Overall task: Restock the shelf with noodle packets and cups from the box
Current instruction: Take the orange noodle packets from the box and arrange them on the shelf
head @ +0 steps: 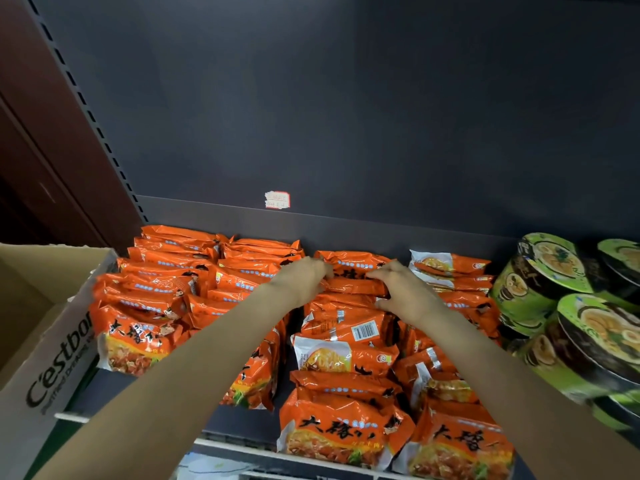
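Two arms outstretched, left hand [306, 278] and right hand [403, 289] fingers pinching orange noodle packet [356, 285]

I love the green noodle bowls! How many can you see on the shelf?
4 show clearly: one at the back, one at the far right edge, one in the middle, one lower front. More seem tucked beneath and behind, partly hidden.

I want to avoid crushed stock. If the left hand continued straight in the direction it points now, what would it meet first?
Probably the orange noodle packet just past the left hand, which its fingers already touch; behind that stands the dark back wall. Depth is unclear.
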`<move>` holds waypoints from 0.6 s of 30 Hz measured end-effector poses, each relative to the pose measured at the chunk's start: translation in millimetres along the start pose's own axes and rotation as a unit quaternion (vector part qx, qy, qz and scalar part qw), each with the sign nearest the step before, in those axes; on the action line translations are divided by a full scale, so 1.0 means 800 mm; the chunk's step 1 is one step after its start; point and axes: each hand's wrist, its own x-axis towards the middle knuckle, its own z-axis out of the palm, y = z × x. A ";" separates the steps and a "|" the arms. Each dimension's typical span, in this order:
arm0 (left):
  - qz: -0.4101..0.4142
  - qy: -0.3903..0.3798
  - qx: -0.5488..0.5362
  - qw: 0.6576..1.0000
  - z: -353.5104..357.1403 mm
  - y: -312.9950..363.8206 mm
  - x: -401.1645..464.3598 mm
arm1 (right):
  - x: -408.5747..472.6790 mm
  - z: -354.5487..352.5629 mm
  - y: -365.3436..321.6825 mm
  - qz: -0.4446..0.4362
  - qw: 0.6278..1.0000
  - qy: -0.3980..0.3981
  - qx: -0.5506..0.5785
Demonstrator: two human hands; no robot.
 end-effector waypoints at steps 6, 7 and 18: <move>-0.050 0.104 -0.137 0.984 -0.007 0.001 0.000 | 0.004 0.004 -0.001 0.029 0.998 -0.010 0.049; -0.053 0.105 -0.155 0.981 -0.008 0.003 0.001 | 0.004 0.004 -0.002 0.029 0.998 -0.011 0.046; -0.022 0.032 -0.313 0.949 -0.019 0.024 -0.009 | 0.012 -0.005 0.002 0.000 0.998 -0.052 0.047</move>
